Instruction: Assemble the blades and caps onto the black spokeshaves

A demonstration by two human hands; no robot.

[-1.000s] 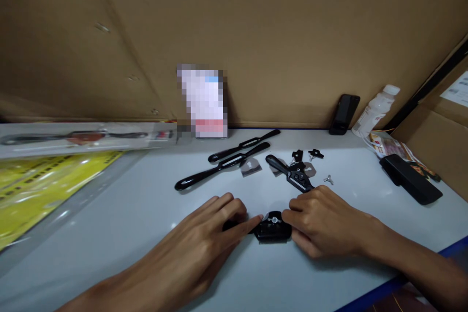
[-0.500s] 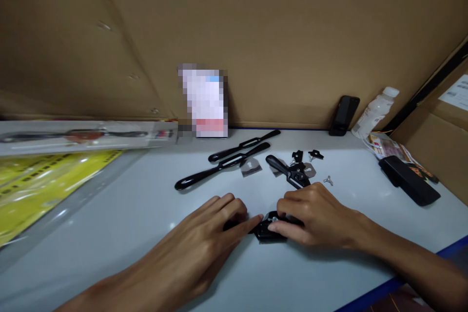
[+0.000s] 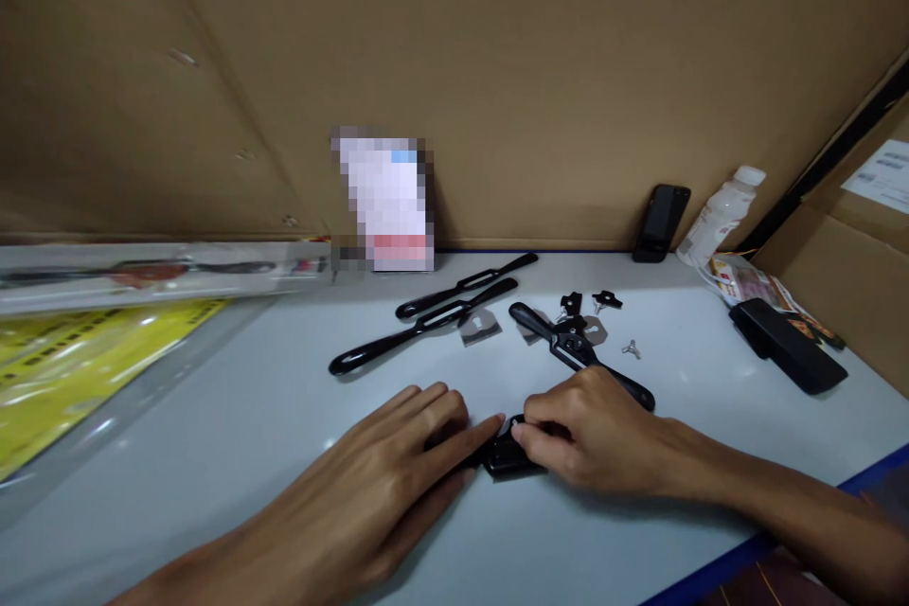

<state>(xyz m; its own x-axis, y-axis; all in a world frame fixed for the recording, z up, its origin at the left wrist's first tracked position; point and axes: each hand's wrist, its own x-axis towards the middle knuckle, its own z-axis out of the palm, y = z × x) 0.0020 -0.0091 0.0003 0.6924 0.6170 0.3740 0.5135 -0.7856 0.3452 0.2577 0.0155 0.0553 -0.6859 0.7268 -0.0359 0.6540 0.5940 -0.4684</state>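
A black spokeshave (image 3: 506, 458) lies low on the table between my hands, a thin blade edge showing beneath its middle. My left hand (image 3: 401, 464) is wrapped round its left handle, with the index finger stretched onto the middle part. My right hand (image 3: 593, 431) pinches a small silver screw (image 3: 516, 424) at the spokeshave's centre; the fingertips hide most of it. Just beyond lies another spokeshave (image 3: 568, 350), its handles running diagonally. Two bare spokeshave bodies (image 3: 383, 347) (image 3: 433, 303) rest further left, beside a flat steel blade (image 3: 481, 328).
Several black caps (image 3: 608, 299) and a loose silver thumbscrew (image 3: 632, 349) lie right of centre. A phone (image 3: 661, 222), a plastic bottle (image 3: 721, 216) and a black holder-like object (image 3: 788, 346) stand or lie at right. Plastic-wrapped packages (image 3: 106, 350) cover the left. Cardboard walls (image 3: 540, 66) enclose the back.
My right hand's thumb and fingers have closed together over the screw, which showed more before. The view has shifted slightly, and the far spokeshave's lower handle now shows.
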